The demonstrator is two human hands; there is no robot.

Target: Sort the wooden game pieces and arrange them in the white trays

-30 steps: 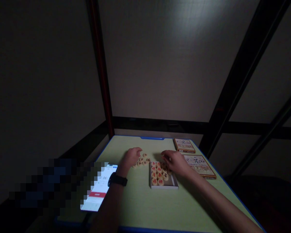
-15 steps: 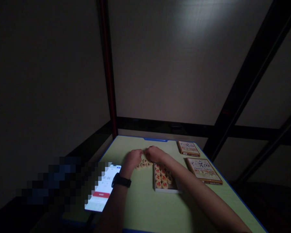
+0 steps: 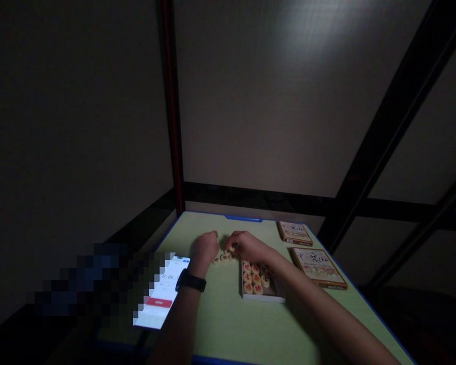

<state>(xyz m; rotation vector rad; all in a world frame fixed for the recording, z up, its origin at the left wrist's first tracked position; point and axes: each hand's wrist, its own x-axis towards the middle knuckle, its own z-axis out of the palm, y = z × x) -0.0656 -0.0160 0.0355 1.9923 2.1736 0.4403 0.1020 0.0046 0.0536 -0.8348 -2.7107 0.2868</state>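
Observation:
Several round Chinese chess pieces (image 3: 224,258) with dark characters lie grouped on the table between my hands. My right hand (image 3: 248,246) is at the far side of this group, its fingertips pinched at a Chinese chess piece (image 3: 232,248). To the left, my left hand (image 3: 205,248) has its fingers curled together beside the pieces; whatever may be in them is hidden. Under my right forearm sits a shallow open box (image 3: 264,298), with rows of red-marked pieces (image 3: 256,279) and some dark-marked ones inside. The forearm covers part of the box.
Two flat printed boxes, a nearer one (image 3: 319,267) and a farther one (image 3: 295,232), lie along the right side of the green table (image 3: 228,329). A lit phone (image 3: 163,294) showing a timer lies at the left. Walls stand behind the table.
My left hand has shifted slightly left, away from the right. My right hand has opened a little and its fingertips now come down at a piece at the back of the group.

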